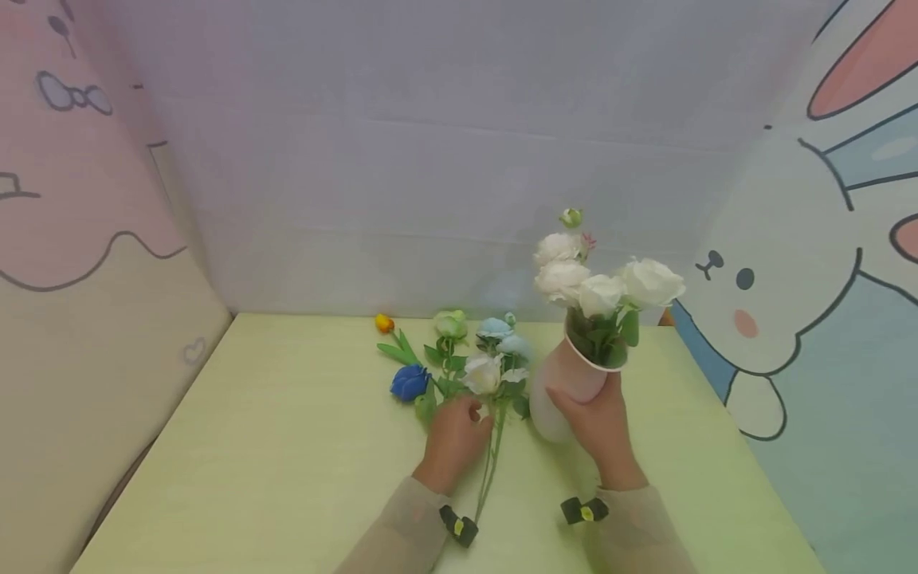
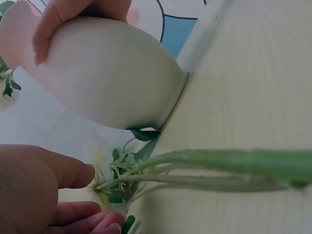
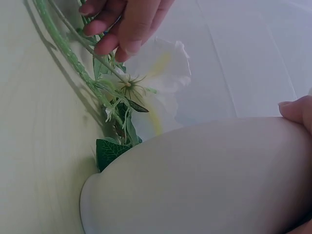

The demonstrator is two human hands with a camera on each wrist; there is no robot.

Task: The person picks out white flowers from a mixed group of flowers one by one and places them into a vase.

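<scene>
My right hand [image 1: 599, 418] grips a pale pink-white vase [image 1: 551, 410] around its neck, and the vase leans on the table. White artificial flowers [image 1: 601, 295] with green leaves stick out of its mouth. Beside the vase, my left hand [image 1: 456, 437] hovers at the stem of a white flower [image 1: 482, 374] lying on the table. In the left wrist view a gap shows between that hand's thumb [image 2: 78, 173] and curved fingers, and the stem [image 2: 219, 183] passes beyond them. The right wrist view shows the same loose fingers [image 3: 109, 29] above the white bloom [image 3: 165, 73].
On the pale yellow table [image 1: 287, 446] left of the vase lie a blue flower [image 1: 410, 383], an orange tulip [image 1: 384, 323], a light green flower [image 1: 450, 324] and light blue flowers [image 1: 495, 328]. A pale cloth wall [image 1: 402, 199] stands behind, with cartoon-printed panels at both sides.
</scene>
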